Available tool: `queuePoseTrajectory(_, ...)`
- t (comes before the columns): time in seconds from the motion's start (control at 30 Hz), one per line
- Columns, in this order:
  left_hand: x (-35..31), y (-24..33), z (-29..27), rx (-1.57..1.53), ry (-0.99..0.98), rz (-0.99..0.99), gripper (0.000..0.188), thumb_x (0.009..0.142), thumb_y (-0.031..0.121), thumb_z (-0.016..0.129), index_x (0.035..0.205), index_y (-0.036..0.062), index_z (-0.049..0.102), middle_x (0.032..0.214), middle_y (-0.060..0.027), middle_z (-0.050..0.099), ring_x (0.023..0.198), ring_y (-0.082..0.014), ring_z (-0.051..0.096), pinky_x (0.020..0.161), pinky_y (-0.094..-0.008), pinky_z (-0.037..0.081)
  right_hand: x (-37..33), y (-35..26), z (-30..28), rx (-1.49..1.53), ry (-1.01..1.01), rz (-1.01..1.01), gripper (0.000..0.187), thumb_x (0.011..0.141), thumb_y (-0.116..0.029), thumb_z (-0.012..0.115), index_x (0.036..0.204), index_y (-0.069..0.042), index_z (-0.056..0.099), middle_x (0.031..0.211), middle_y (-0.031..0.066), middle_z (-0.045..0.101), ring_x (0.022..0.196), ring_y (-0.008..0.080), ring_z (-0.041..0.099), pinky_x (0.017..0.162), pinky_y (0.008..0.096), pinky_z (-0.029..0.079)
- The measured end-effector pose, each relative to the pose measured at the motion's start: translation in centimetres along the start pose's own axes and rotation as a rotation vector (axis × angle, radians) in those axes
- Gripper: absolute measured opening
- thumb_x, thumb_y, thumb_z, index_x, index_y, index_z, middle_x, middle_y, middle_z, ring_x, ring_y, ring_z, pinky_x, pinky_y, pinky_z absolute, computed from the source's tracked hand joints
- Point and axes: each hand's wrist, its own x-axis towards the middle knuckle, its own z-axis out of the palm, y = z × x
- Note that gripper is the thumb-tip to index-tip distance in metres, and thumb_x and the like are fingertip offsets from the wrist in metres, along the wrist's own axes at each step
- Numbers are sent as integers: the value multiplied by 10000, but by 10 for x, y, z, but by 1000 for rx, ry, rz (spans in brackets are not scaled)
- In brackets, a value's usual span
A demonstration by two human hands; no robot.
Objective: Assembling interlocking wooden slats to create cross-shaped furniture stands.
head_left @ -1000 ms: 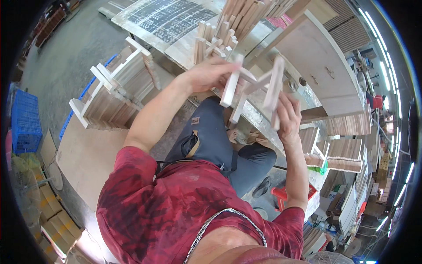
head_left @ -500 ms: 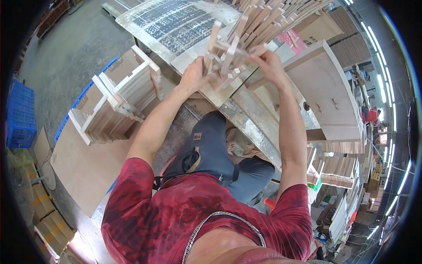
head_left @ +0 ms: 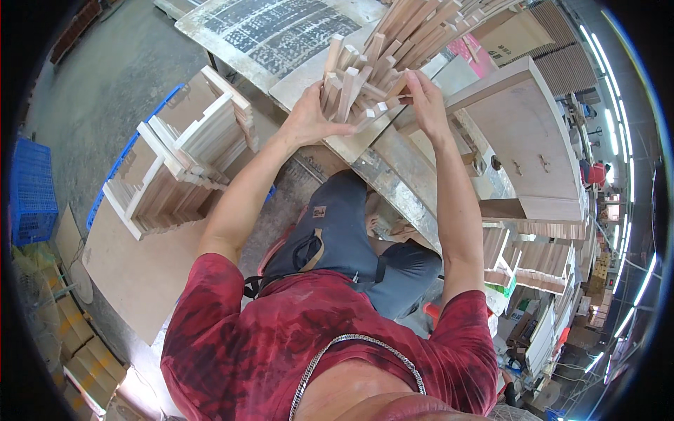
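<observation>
Pale wooden sticks (head_left: 349, 88) stand and lean in a loose bundle at the edge of the workbench (head_left: 393, 184). Against the bundle's left side rests my left hand (head_left: 309, 118), its thumb stretched out across the front and spread from the fingers. The fingertips are partly hidden by the sticks. On the bundle's right, my right hand (head_left: 426, 105) pinches a wooden stick (head_left: 399, 85) between thumb and fingers. Behind both hands lies a larger heap of longer sticks (head_left: 418, 28), pointing away to the upper right.
At left, stacked wooden frame pieces (head_left: 168, 186) sit on a brown board (head_left: 130, 281). A curved wooden panel assembly (head_left: 516, 133) stands right of my right arm. Farther left is a blue crate (head_left: 34, 189). A worn dark-topped table (head_left: 263, 35) extends beyond the bench.
Sticks that were blurred and tilting between my hands now rest in the bundle. My right hand has come slightly lower; my left thumb has spread out from the fingers.
</observation>
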Motion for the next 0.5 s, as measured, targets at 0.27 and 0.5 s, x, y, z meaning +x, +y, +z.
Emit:
queuePoseTrajectory(0.27, 7, 4, 1, 93, 50, -55, 1013, 664, 406, 893, 1404, -91, 412, 1306, -268, 580, 1202, -350, 600, 1021, -402, 486, -20, 6, -2, -318, 9, -52, 250, 986, -240, 593, 1083, -29, 686, 940, 74, 715, 868, 158, 663, 786, 288, 506)
queuePoseTrajectory(0.5, 12, 1, 15, 100, 118, -98, 836, 664, 304, 837, 1328, -61, 486, 1190, -235, 650, 1100, -320, 658, 959, -392, 517, -43, 3, 33, -499, 49, -162, 1061, 631, -367, 947, 1414, 14, 341, 1085, 144, 642, 1011, 282, 651, 921, 410, 517)
